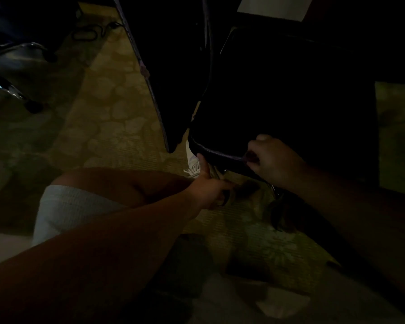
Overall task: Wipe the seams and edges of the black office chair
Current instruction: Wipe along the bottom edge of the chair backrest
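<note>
Dim room, detail scarce. Black office chair [290,94] filled upper right, seat and back merging into shadow, top cut off by frame. Right hand [272,160] curled at seat's front edge seam [222,157], fingers pinching something small and dark there; whether it was cloth could not be told. Left hand [211,188] sat just below seat corner, thumb up touching edge, other fingers loosely bent, holding nothing visible. Patterned carpet [117,118] lay beneath. Second chair's chrome base [12,90] sat far left, partly cropped.
</note>
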Demonstrator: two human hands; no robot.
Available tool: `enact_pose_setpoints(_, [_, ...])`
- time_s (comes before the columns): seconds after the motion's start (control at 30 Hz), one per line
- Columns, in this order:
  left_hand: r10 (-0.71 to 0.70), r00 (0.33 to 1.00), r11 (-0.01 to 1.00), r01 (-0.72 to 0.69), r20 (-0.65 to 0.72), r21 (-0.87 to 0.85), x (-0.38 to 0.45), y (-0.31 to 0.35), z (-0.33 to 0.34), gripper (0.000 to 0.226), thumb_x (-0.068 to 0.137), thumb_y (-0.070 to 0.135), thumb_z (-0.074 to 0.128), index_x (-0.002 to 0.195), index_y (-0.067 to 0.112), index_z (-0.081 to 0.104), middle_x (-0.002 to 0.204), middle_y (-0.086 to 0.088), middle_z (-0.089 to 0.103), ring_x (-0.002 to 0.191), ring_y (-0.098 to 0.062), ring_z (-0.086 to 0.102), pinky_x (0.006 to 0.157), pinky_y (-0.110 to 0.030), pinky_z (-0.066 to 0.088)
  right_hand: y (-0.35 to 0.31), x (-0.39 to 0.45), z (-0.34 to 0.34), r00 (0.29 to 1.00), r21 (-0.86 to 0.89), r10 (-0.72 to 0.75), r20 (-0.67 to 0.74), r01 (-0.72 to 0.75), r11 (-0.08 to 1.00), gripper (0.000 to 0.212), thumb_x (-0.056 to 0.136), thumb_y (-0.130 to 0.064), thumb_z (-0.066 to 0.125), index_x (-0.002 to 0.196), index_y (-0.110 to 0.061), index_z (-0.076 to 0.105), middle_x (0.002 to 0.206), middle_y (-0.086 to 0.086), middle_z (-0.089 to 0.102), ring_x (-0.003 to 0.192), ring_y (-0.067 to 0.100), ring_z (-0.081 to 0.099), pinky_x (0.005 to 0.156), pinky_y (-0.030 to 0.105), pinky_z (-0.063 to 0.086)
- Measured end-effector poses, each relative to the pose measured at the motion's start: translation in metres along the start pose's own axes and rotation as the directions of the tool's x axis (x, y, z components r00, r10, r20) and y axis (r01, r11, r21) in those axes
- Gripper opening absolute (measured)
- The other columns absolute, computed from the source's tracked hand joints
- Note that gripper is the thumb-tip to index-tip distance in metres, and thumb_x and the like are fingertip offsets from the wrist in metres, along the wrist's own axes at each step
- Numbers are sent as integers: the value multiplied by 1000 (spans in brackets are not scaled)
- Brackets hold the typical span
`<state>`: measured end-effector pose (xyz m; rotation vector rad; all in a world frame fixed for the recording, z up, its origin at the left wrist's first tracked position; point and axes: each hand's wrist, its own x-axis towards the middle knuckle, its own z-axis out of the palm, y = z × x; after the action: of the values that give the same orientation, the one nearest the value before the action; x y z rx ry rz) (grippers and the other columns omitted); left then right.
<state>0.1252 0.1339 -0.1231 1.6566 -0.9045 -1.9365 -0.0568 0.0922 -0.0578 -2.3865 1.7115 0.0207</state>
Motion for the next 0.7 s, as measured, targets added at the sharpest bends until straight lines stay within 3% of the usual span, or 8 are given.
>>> enact_pose_setpoints(0.07, [-20,997,999,24,75,-45,5,-4,-1,98,95,23,67,154,57,-3,81,-16,70,48,-12,54,45,-28,45,-1,1,0,997,-15,-58,46,59,998,25,91,-26,66,110,-9,62,112,9,54,100,29,57,73,31,39])
enact_pose_setpoints(0.13, [-22,997,999,26,76,-45,7,-5,-2,100,94,23,67,152,59,-5,69,-3,57,49,-14,52,44,-29,44,3,5,-3,999,-24,21,-38,-22,999,27,91,-25,67,112,-8,63,115,13,56,102,33,58,76,35,43])
enact_pose_setpoints(0.2, [10,1000,1000,-9,23,-20,9,-5,-2,101,93,17,70,155,54,-2,78,-1,56,60,-19,57,51,-33,50,4,7,-5,991,-11,93,-93,-94,995,30,91,-25,67,113,-5,64,116,17,58,103,37,58,78,38,45])
enact_pose_setpoints(0.27, [-3,996,998,9,88,-69,5,-3,-1,108,91,29,72,156,49,-12,76,-8,63,57,-20,61,44,-28,45,2,6,-4,1000,-19,19,-21,-20,1000,29,89,-24,69,112,-6,64,114,15,58,102,34,58,75,33,42])
enact_pose_setpoints(0.33, [-14,994,996,23,105,-82,6,-3,0,112,94,25,69,152,50,-22,100,-27,66,69,-29,69,42,-24,45,-1,6,-2,995,-5,-72,63,73,997,27,87,-23,71,108,-7,64,110,11,57,100,31,59,72,28,37])
enact_pose_setpoints(0.4, [1,999,996,4,54,-92,8,-4,-1,119,94,9,68,146,59,-26,121,-35,58,87,-35,70,58,-32,58,-1,6,-3,999,-1,-46,17,46,999,26,87,-24,71,106,-8,64,109,11,57,98,30,59,71,29,39])
enact_pose_setpoints(0.47, [33,999,998,-34,-20,-46,10,-8,-1,132,74,18,80,135,73,-24,135,-39,51,102,-49,65,72,-45,59,-2,6,-4,997,6,48,-57,-47,999,26,89,-25,69,108,-8,64,110,12,57,99,31,58,73,34,44])
enact_pose_setpoints(0.7, [124,983,988,-136,-138,-77,4,-1,-8,119,64,21,76,157,49,7,145,-15,53,121,-38,61,98,-60,52,-4,10,-6,999,-32,-43,0,43,999,26,90,-23,68,109,-6,64,112,13,57,101,32,58,73,30,38])
